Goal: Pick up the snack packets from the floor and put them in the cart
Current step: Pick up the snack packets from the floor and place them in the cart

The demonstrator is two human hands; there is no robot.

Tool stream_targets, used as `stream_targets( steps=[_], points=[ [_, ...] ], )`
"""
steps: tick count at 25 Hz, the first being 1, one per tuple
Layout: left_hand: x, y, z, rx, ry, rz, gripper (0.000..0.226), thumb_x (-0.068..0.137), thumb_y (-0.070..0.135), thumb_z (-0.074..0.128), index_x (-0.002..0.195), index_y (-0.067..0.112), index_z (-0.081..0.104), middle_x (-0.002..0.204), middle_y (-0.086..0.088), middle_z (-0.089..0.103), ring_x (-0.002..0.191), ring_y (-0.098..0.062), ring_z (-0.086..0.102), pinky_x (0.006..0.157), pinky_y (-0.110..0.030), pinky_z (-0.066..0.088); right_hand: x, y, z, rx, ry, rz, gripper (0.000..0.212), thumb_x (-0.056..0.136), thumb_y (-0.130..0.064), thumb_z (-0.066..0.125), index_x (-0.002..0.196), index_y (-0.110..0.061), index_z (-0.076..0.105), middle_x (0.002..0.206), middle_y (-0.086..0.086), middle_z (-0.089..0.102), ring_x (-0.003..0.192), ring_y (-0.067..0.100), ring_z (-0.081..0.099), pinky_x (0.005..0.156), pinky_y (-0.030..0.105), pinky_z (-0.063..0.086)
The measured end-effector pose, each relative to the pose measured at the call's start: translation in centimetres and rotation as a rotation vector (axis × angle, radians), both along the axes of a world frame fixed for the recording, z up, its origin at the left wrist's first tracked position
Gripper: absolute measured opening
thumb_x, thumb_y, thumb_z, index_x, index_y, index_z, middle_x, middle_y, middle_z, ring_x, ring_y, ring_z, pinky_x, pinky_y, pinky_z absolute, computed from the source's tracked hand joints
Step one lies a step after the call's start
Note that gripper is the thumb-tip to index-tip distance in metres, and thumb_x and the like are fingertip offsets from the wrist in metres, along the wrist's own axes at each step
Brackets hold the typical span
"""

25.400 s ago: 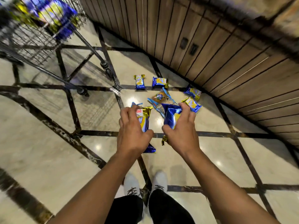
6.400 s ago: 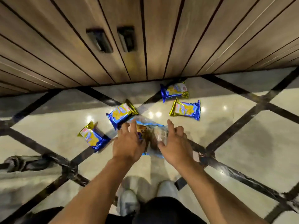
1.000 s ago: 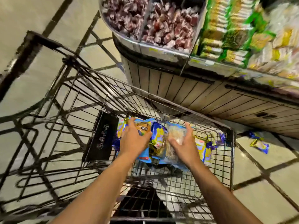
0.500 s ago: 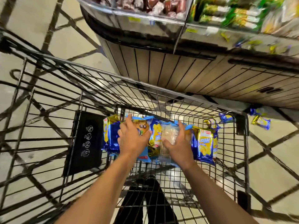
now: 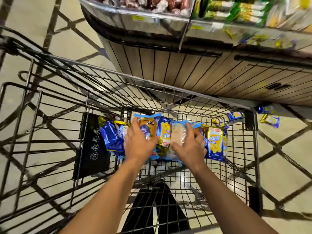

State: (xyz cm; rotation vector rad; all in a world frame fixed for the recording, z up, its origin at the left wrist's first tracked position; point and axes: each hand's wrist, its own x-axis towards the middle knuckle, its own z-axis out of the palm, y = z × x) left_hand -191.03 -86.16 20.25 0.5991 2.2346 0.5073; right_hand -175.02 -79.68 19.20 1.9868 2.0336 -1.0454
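Observation:
Both my hands are down inside the black wire cart [image 5: 185, 89]. My left hand [image 5: 138, 142] grips a brown-and-blue snack packet [image 5: 148, 125], fingers curled over its left edge. My right hand [image 5: 189, 146] holds a clear packet with pale contents [image 5: 177, 134]. Both packets sit among several blue-and-yellow packets on the cart floor, one at the left [image 5: 111, 135] and one at the right [image 5: 214, 142]. More blue-and-yellow packets lie on the floor beyond the cart's right corner, one nearer [image 5: 233, 115] and one farther right [image 5: 271, 120].
A wood-panelled display counter [image 5: 194, 70] stands just past the cart, with red-wrapped sweets [image 5: 152, 4] and green and yellow packs [image 5: 236, 12] on top. A black sign panel [image 5: 94, 146] hangs in the cart's left side. The floor is pale marble with dark stripes.
My hands have lowered the two packets a little further onto the pile in the cart. The view has shifted slightly with the cart filling more of it.

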Motion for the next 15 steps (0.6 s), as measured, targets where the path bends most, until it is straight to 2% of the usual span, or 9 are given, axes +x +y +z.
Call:
stream_targets(
  steps=[4,7,11,15],
  points=[
    [-0.2,-0.5,1.3,0.055,0.041,0.001,0.103,0.077,0.048,0.077,0.154,0.026,0.012,0.153,-0.004,0.029,0.139,-0.028,0.031,0.113,-0.052,0.032,-0.2,-0.2,1.8,0.042,0.007,-0.041,0.090,0.078,-0.049,0.072,0.151,-0.034,0.021,0.144,0.009,0.029,0.132,0.031,0.031,0.105,0.049,0.029],
    [-0.9,-0.8,3.6,0.105,0.162,-0.072,0.091,0.081,0.044,0.073,0.152,0.020,0.022,0.149,-0.006,0.032,0.138,-0.027,0.030,0.113,-0.047,0.031,-0.1,-0.1,4.0,0.088,0.015,-0.041,0.082,0.081,-0.041,0.070,0.149,-0.030,0.026,0.142,0.006,0.031,0.133,0.027,0.030,0.107,0.047,0.031],
    [-0.7,0.1,8.1,0.141,0.386,-0.345,0.059,0.087,0.038,0.064,0.139,0.019,0.043,0.137,-0.003,0.047,0.127,-0.024,0.037,0.105,-0.039,0.035,0.4,0.4,8.3,0.174,0.068,0.036,0.053,0.086,-0.033,0.064,0.136,-0.023,0.048,0.130,0.002,0.044,0.123,0.022,0.041,0.101,0.041,0.042],
    [2.5,2.2,13.2,0.201,0.480,-0.618,0.053,0.089,0.038,0.059,0.137,0.021,0.045,0.131,-0.002,0.051,0.123,-0.023,0.041,0.102,-0.037,0.037,3.0,0.8,14.2,0.313,0.067,0.074,0.034,0.086,-0.028,0.061,0.119,-0.022,0.061,0.116,0.001,0.055,0.111,0.024,0.051,0.089,0.039,0.046]
  ],
)
